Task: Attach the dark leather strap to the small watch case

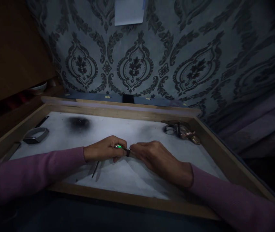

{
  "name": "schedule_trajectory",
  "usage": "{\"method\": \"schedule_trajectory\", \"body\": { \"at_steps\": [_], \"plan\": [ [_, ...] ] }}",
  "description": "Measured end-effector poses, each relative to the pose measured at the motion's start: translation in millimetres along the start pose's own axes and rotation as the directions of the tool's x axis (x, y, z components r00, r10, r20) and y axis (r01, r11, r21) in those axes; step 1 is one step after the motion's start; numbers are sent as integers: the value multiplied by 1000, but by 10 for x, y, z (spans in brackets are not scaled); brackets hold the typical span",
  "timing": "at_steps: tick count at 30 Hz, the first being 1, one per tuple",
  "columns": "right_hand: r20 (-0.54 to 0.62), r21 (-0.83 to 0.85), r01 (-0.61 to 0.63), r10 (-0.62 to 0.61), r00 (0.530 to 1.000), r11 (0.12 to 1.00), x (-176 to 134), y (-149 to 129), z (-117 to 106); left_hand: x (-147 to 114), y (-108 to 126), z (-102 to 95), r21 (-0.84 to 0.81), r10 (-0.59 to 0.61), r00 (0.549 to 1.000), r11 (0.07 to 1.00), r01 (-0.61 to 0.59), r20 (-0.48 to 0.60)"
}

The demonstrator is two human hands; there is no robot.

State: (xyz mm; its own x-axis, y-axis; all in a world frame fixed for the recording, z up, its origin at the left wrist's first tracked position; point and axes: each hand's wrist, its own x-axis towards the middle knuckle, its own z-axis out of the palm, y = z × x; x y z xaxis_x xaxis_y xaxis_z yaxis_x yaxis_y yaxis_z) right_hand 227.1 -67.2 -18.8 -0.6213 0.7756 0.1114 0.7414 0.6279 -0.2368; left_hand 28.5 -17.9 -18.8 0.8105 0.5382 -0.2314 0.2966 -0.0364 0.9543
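My left hand [107, 149] is closed around a small shiny metal piece [118, 146] with a bright green glint, which looks like part of a wristwatch. A short dark end [128, 152] of it sticks out between the two hands. My right hand [158, 158] is closed, its fingertips pinched together right by that end. Whatever those fingers hold is hidden or too small to name. Below my left wrist, a thin dark rod-like tool [95, 169] lies on the white sheet [137, 183].
A shallow wooden-rimmed tray [108, 193] surrounds the work. At its left sits a grey band-shaped object [35, 135]; a pile of wristwatches [179, 130] lies at the back right. A dark smudge [79, 123] marks the sheet. Behind stands a patterned wall [135, 66].
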Motion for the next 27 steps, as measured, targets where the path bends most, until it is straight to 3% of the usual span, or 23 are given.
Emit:
{"method": "schedule_trajectory", "body": {
  "at_steps": [8, 19, 27],
  "plan": [
    [35, -93, 36, -33, 999, 995, -7, -30, -22, 6, -56, 14, -12, 45, 999, 999, -46, -5],
    [-14, -71, 38, -39, 999, 997, -18, 0, 10, 13, -80, -27, -9, 76, 997, 997, -76, 3],
    [-36, 9, -32, 33, 999, 999, -16, -29, -36, 8, -81, -50, 29, 97, 995, 995, -97, 3]
  ]
}}
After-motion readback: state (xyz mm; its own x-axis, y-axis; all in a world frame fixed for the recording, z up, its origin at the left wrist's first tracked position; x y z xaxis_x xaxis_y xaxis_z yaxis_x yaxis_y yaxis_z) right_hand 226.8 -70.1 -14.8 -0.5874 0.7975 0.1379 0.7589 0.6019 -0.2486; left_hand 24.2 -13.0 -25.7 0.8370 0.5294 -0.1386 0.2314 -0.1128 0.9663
